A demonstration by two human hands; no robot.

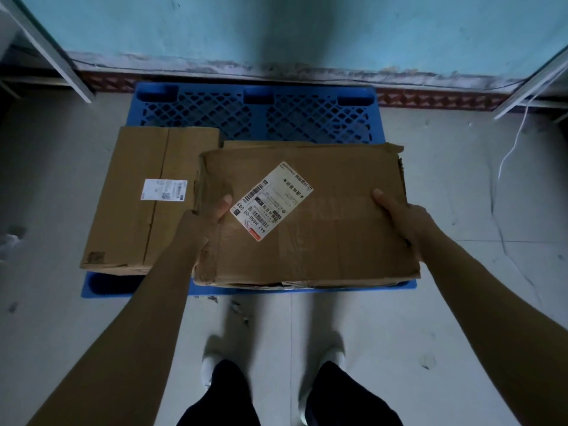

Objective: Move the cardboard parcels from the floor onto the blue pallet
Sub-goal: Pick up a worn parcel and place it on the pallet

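A worn cardboard parcel (322,229) with a white shipping label sits over the right half of the blue pallet (255,113). My left hand (206,219) grips its left edge, thumb on top. My right hand (402,219) grips its right edge, thumb on top too. Whether the parcel rests on what lies beneath or hangs just above it, I cannot tell. The edge of another flat cardboard piece (264,144) shows behind it. A second parcel (138,198) with a small white label lies on the pallet's left half.
The pallet stands against a blue wall on a pale tiled floor (461,302). Metal shelf legs (52,53) rise at the far left and far right. A thin white cable (513,149) hangs at the right. My feet stand just before the pallet's front edge.
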